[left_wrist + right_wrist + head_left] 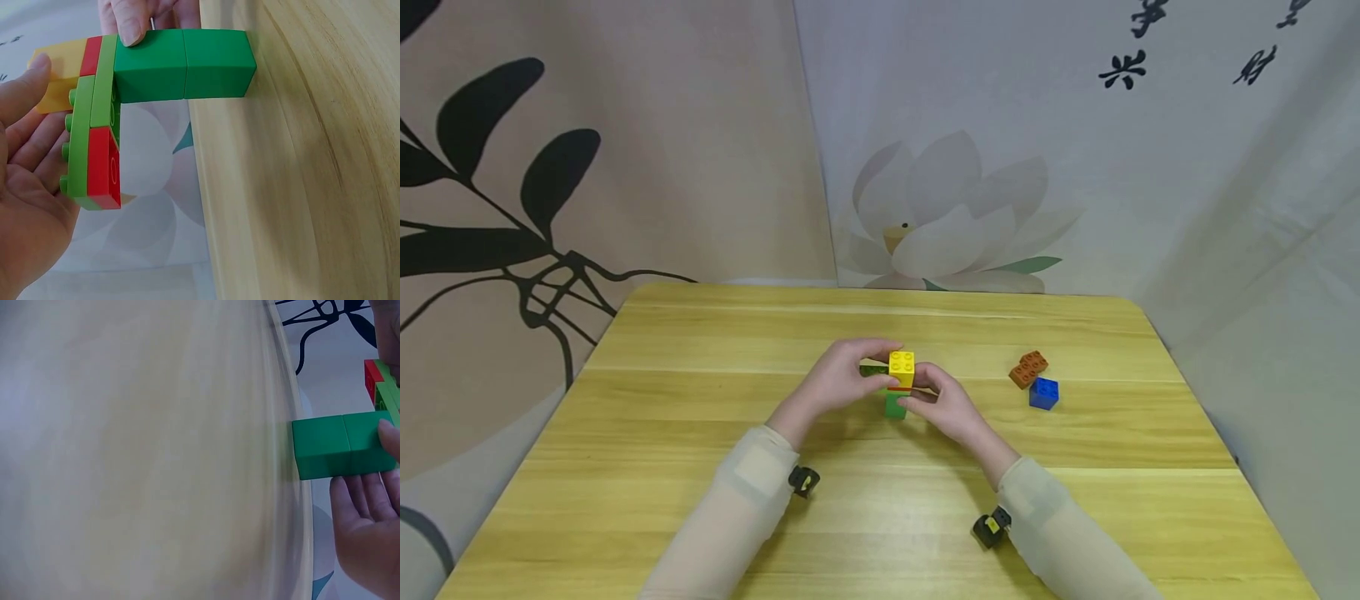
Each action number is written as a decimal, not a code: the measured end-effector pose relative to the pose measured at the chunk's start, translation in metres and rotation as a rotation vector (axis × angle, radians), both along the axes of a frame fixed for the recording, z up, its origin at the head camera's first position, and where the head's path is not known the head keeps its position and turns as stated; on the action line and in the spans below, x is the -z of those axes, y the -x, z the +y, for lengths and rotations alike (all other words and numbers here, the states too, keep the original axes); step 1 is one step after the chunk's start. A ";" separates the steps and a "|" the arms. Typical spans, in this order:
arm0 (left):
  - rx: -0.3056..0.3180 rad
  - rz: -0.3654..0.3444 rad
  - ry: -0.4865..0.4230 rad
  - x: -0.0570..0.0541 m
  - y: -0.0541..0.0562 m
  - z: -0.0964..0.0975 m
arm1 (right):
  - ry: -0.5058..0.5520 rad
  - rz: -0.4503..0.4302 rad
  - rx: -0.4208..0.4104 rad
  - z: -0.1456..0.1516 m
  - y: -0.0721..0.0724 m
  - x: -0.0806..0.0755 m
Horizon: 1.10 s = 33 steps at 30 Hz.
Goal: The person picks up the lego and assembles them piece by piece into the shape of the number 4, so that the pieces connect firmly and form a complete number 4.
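Observation:
Both hands hold one assembly of toy building bricks over the middle of the table. My left hand (835,379) grips its yellow brick (902,367) at the top, the thumb against one side. My right hand (953,410) pinches the dark green bricks (184,65) between thumb and fingers. Between yellow and green lie a thin red brick (91,56) and light green flat bricks (81,144), which stick out toward the left palm. Another red brick (103,165) sits under their outer end. Whether the lowest green brick touches the table cannot be told.
On the wooden table (662,467), right of the hands, lie orange-brown bricks (1028,368) and a blue brick (1044,393) close together. A printed cloth (722,150) hangs behind the far edge. Small black cameras (803,482) are worn at both wrists.

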<state>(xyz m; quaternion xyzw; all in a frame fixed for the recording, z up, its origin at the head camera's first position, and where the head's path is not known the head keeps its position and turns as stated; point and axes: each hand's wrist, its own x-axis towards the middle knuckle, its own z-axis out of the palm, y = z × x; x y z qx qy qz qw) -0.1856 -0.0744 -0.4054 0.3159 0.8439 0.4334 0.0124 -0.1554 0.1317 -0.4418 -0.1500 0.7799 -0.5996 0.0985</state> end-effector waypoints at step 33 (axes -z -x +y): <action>-0.227 -0.080 -0.153 0.017 -0.014 -0.053 | -0.080 0.098 0.004 0.049 0.007 0.022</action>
